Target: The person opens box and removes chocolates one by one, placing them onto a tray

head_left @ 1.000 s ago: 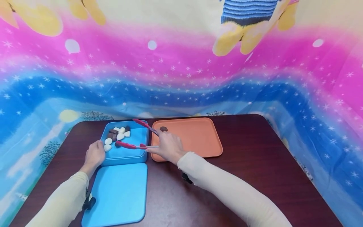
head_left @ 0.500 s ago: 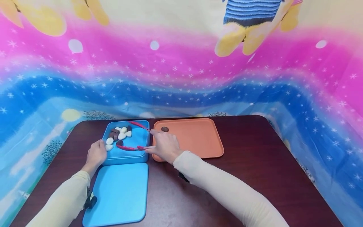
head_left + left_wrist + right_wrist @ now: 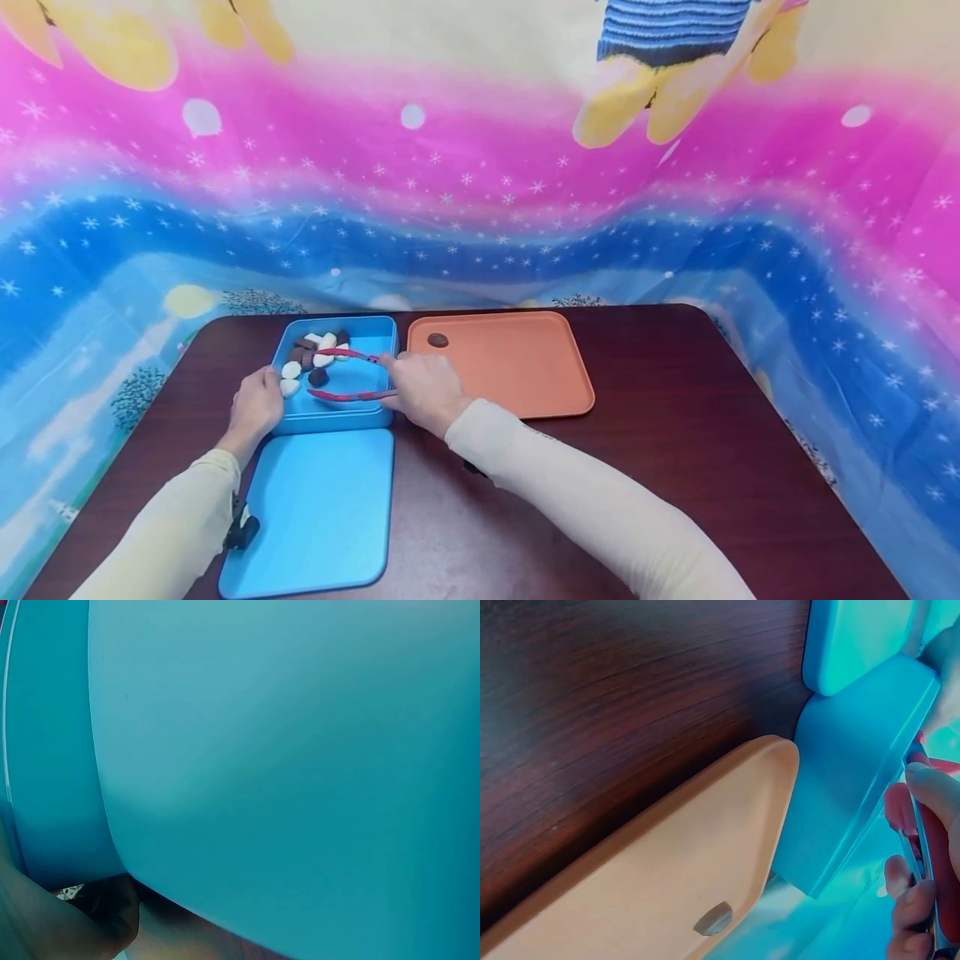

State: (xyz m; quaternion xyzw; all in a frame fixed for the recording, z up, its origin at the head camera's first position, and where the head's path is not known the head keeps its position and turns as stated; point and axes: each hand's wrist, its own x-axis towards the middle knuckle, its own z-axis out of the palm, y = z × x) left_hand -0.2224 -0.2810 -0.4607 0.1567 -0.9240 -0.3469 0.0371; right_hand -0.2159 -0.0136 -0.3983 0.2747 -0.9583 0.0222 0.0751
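Observation:
My right hand (image 3: 427,392) grips a pair of red-tipped tongs (image 3: 352,397). Their two arms reach apart into a blue box (image 3: 367,410), on either side of a round dark chocolate (image 3: 318,377). White and brown chocolates (image 3: 291,370) cluster at the box's left side. With my left hand (image 3: 257,408) I hold the box's left front wall; the left wrist view shows only part of that hand (image 3: 52,922) at the box corner. In the right wrist view the fingers (image 3: 915,915) are curled round the tong handles (image 3: 939,862).
Right of the box lies an orange tray (image 3: 525,367) with one brown chocolate (image 3: 438,340) near its far left corner. A flat blue lid (image 3: 315,517) lies in front of the box. The dark wooden table (image 3: 675,433) backs onto a printed cloth (image 3: 480,167).
My right hand has moved left with the tongs, and their arms have come closer together, the far one swinging toward me over the chocolates. The left hand stays on the box.

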